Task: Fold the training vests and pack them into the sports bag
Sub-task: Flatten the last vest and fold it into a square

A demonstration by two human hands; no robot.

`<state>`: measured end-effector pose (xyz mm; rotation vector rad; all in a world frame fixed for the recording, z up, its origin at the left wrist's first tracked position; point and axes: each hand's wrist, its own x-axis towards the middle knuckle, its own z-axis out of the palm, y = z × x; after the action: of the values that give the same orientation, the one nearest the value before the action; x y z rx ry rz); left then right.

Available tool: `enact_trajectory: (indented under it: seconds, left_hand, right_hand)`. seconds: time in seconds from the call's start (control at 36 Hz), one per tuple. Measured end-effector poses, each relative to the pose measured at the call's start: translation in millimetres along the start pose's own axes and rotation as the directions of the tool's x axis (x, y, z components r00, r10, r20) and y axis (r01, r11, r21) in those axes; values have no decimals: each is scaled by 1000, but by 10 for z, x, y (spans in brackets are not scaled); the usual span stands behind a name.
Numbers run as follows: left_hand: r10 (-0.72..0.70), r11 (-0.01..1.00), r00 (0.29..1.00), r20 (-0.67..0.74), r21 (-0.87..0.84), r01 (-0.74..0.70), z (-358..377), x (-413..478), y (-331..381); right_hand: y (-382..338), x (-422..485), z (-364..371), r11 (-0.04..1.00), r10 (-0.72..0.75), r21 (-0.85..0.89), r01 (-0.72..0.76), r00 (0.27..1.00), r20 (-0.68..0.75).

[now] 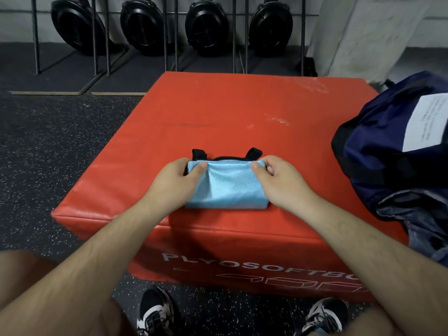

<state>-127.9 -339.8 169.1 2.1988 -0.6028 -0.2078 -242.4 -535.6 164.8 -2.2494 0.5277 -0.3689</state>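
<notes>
Light-blue shiny training vest (pixel 228 187) folded compact; left hand (pixel 178 177) and right hand (pixel 278 179) pinch its far corners. Packing into navy fabric sports bag (pixel 378 161) outstanding.

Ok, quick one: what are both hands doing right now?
Left hand: closed, pinching the far left corner of the folded blue vest.
Right hand: closed, pinching the vest's far right corner.
</notes>
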Motion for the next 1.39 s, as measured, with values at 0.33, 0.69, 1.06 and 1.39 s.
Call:
enact_trajectory:
  seconds: [0.33, 0.69, 1.06, 1.39]
  left_hand:
    - [497, 742, 868, -1, 518, -425, 326, 84, 143]
    - [512, 632, 850, 125, 616, -471, 545, 104, 7]
    - [350, 762, 918, 189, 513, -396, 531, 156, -97]
    - [428, 725, 895, 126, 544, -423, 425, 143, -64]
  right_hand:
    - [-29, 330, 107, 977, 86, -205, -66, 992, 90]
    - [-358, 99, 298, 673, -525, -643, 365, 849, -68]
    - [-51, 163, 380, 813, -121, -529, 242, 960, 253]
    - [-107, 218, 357, 602, -267, -721, 342, 938, 222]
